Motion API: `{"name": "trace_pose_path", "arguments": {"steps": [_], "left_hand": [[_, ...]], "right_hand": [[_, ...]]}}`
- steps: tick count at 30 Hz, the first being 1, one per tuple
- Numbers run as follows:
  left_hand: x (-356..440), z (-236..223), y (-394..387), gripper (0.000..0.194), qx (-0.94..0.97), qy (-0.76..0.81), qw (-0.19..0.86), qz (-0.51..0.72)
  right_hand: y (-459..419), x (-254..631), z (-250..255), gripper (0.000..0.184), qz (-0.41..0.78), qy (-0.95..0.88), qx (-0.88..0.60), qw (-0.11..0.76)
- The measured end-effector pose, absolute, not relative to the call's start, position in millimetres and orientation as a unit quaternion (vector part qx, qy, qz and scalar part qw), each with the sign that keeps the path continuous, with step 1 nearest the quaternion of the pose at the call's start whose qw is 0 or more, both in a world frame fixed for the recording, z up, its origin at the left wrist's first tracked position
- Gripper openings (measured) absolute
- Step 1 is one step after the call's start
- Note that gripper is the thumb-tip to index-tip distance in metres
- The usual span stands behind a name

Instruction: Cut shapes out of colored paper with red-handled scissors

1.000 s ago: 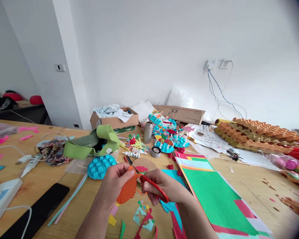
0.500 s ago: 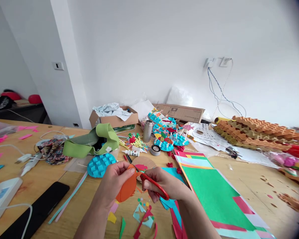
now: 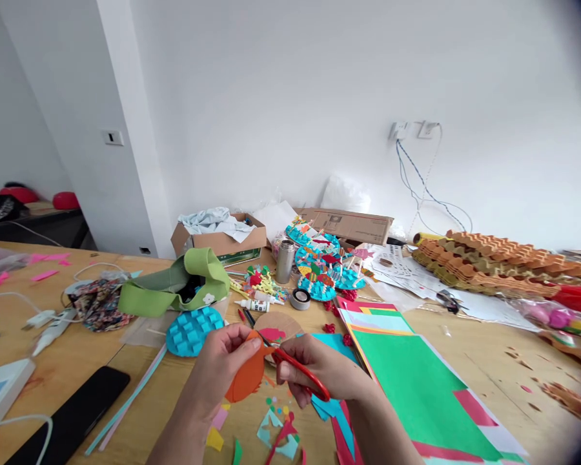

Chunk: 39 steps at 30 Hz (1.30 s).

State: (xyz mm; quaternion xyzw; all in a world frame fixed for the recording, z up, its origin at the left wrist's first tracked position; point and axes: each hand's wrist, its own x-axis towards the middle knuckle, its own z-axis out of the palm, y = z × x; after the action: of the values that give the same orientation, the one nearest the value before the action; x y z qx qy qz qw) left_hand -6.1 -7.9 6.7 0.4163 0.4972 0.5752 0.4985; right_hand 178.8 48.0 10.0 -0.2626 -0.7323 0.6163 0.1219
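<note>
Black phone [image 3: 72, 416], steel flask [image 3: 285, 263] beside cardboard box [image 3: 237, 243]; wall sockets [image 3: 399, 131]

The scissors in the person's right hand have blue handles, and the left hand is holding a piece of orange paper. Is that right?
Not quite: the head view shows that the scissors have red handles. They are in the right hand, and the left hand is holding a piece of orange paper.
</note>
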Motion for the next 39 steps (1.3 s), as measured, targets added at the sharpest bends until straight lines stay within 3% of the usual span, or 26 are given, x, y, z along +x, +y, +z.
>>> {"name": "trace_pose_path", "arguments": {"steps": [39], "left_hand": [[-7.7,2.6,-4.4,0.029,0.419,0.483,0.527,0.560]], "right_hand": [[48.0,177.8,6.1,0.066,0.615,-0.737,-0.250,0.131]]}}
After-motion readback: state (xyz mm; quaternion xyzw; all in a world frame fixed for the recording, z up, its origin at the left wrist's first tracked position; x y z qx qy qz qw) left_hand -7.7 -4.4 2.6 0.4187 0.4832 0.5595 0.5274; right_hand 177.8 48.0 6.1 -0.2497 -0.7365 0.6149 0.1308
